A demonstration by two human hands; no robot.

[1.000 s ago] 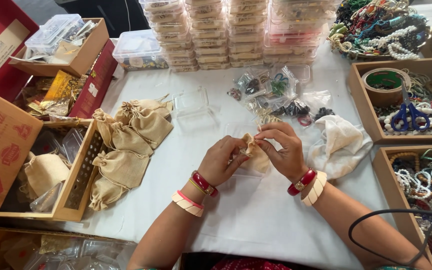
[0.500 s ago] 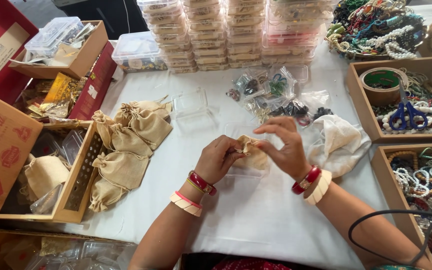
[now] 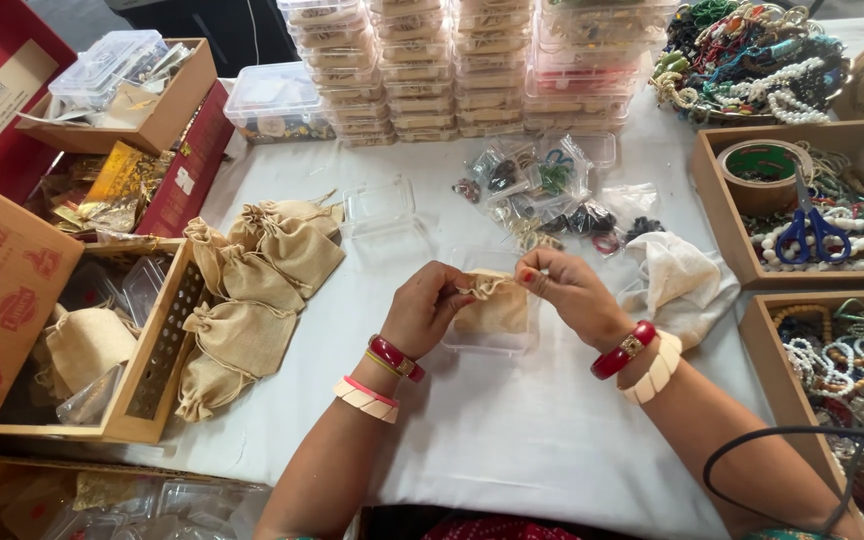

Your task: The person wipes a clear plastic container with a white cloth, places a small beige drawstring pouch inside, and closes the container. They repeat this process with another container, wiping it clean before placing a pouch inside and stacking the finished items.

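My left hand (image 3: 430,305) and my right hand (image 3: 570,290) hold a small beige drawstring pouch (image 3: 495,310) between them, over the white table. Each hand pinches one end of the pouch's drawstring at its gathered top, the cords pulled out to either side. Under the pouch lies a small clear plastic box (image 3: 492,340). Both wrists wear red and cream bangles.
A heap of similar beige pouches (image 3: 257,290) lies to the left beside a wooden crate (image 3: 157,360). Stacked clear boxes (image 3: 452,65) stand at the back. Small plastic bags (image 3: 542,190), a white cloth (image 3: 677,280) and wooden trays with beads, tape and blue scissors (image 3: 814,228) lie on the right.
My hands have drawn apart, pulling the drawstring ends sideways, and the pouch's mouth has gathered shut. The pouch now hangs flatter over the clear box.
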